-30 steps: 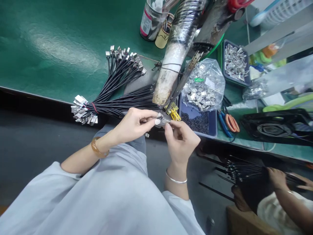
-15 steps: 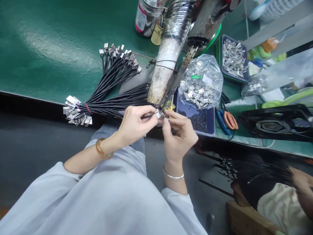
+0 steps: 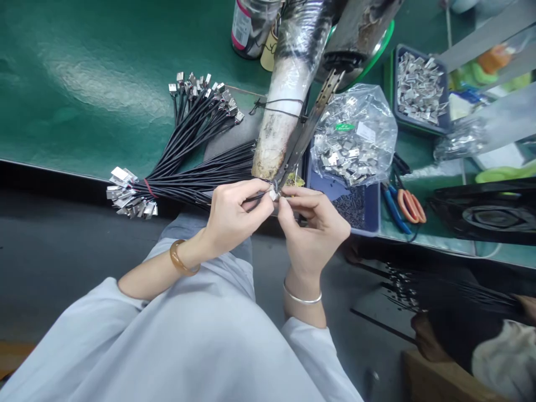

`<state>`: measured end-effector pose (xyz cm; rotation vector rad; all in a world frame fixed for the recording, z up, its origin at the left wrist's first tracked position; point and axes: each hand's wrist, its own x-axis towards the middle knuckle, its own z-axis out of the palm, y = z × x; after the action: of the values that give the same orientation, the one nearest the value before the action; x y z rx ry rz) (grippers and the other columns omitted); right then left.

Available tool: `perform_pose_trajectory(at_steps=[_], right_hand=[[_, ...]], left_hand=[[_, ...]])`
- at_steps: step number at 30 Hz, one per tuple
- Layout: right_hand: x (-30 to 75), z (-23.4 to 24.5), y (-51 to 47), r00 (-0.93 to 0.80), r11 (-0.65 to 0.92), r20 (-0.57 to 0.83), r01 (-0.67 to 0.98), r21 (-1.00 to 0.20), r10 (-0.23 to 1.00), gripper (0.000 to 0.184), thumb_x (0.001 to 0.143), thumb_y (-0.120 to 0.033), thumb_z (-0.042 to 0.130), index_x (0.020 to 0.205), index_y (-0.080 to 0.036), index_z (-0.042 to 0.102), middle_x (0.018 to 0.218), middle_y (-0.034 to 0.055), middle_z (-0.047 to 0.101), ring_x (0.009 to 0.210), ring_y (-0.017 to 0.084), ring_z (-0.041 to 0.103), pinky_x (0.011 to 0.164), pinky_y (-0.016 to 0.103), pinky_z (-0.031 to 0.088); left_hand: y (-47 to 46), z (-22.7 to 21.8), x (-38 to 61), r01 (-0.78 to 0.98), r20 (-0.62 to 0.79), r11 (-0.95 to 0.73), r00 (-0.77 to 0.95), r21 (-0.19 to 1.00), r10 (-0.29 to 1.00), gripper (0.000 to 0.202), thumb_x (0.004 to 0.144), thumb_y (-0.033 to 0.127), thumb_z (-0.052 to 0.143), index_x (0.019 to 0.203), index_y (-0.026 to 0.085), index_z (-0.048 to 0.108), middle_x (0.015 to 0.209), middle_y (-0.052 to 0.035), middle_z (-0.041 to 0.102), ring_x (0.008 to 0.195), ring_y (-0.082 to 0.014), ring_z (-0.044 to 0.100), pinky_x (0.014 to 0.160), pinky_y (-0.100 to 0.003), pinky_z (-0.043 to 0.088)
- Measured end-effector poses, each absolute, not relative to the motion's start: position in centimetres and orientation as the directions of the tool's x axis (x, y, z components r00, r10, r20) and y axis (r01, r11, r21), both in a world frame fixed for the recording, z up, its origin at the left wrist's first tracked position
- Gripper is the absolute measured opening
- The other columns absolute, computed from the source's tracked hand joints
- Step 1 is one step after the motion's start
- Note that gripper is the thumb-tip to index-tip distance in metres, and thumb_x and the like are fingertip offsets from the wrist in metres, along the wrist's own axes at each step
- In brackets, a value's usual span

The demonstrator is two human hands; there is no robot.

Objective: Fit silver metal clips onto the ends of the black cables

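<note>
My left hand point(image 3: 238, 211) is closed, pinching a thin black cable point(image 3: 253, 197) close to its end. At that end a small silvery metal connector piece point(image 3: 273, 194) shows between my two hands. My right hand point(image 3: 312, 223) has thumb and forefinger pressed together at the connector's right side; its other fingers are curled. Just above the fingertips ends a slanted, perforated metal arm point(image 3: 307, 131). A bundle of black cables point(image 3: 184, 181), tied with a red band and tipped with silvery connectors, lies to the left of my hands.
A plastic-wrapped white pipe point(image 3: 278, 106) stands over the work spot. On the right are a bag of metal shells point(image 3: 355, 139), a blue tray point(image 3: 371, 206) of small dark parts, a bin of shells point(image 3: 421, 89), pliers point(image 3: 396, 209), and a black fan point(image 3: 494, 215). Another person sits lower right.
The view has shifted slightly, so things on the right appear farther right. My right hand sits a little farther right, and both hands still meet at the connector.
</note>
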<state>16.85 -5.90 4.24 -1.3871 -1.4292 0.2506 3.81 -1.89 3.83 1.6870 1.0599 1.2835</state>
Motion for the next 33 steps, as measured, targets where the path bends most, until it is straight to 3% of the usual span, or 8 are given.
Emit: perform_pose_trajectory(at_steps=[6, 12, 21, 27, 33], right_hand=[[17.2, 4.5, -6.2, 0.192, 0.305, 0.510, 0.610, -0.731, 0.838, 0.014, 0.085, -0.010, 0.070, 0.081, -0.023, 0.068, 0.092, -0.0007, 0.080, 0.079, 0.012, 0.076, 0.066, 0.022, 0.064], [17.1, 4.4, -6.3, 0.176, 0.310, 0.527, 0.640, -0.703, 0.831, 0.013, 0.087, -0.011, 0.070, 0.082, -0.023, 0.068, 0.091, -0.0010, 0.079, 0.078, 0.011, 0.076, 0.067, 0.020, 0.064], [17.3, 6.0, -5.3, 0.167, 0.268, 0.432, 0.576, -0.772, 0.886, 0.014, 0.084, -0.011, 0.070, 0.076, -0.021, 0.067, 0.082, -0.0025, 0.076, 0.070, 0.010, 0.073, 0.062, 0.019, 0.063], [17.3, 6.1, -6.0, 0.110, 0.294, 0.493, 0.684, -0.667, 0.863, 0.016, 0.086, -0.010, 0.069, 0.076, -0.023, 0.068, 0.084, -0.0027, 0.078, 0.073, 0.012, 0.074, 0.065, 0.022, 0.064], [17.1, 6.0, -6.3, 0.079, 0.315, 0.529, 0.725, -0.612, 0.845, 0.015, 0.087, -0.010, 0.069, 0.078, -0.023, 0.067, 0.087, -0.0027, 0.078, 0.075, 0.011, 0.074, 0.067, 0.019, 0.063]], left_hand=[[-2.0, 3.7, 3.7, 0.174, 0.363, -0.395, 0.190, 0.902, 0.912, 0.016, 0.085, 0.011, 0.058, 0.074, 0.013, 0.070, 0.057, 0.0053, 0.058, 0.049, -0.0039, 0.043, 0.047, -0.015, 0.032], [-2.0, 3.7, 3.8, 0.172, 0.340, -0.374, 0.199, 0.911, 0.919, 0.016, 0.086, 0.012, 0.057, 0.075, 0.014, 0.069, 0.057, 0.0061, 0.056, 0.050, -0.0042, 0.041, 0.048, -0.015, 0.031], [-2.1, 3.7, 4.0, 0.195, 0.408, -0.430, 0.146, 0.881, 0.901, 0.019, 0.089, 0.014, 0.055, 0.074, 0.013, 0.067, 0.060, 0.0029, 0.057, 0.053, -0.0059, 0.042, 0.052, -0.018, 0.035], [-2.3, 3.5, 3.9, 0.182, 0.395, -0.425, 0.179, 0.887, 0.901, 0.018, 0.088, 0.011, 0.055, 0.075, 0.012, 0.068, 0.063, 0.0021, 0.061, 0.055, -0.0056, 0.049, 0.054, -0.015, 0.039], [-2.3, 3.5, 3.9, 0.166, 0.401, -0.430, 0.181, 0.888, 0.898, 0.018, 0.087, 0.010, 0.056, 0.074, 0.011, 0.068, 0.061, 0.0031, 0.059, 0.054, -0.0042, 0.047, 0.052, -0.013, 0.036]])
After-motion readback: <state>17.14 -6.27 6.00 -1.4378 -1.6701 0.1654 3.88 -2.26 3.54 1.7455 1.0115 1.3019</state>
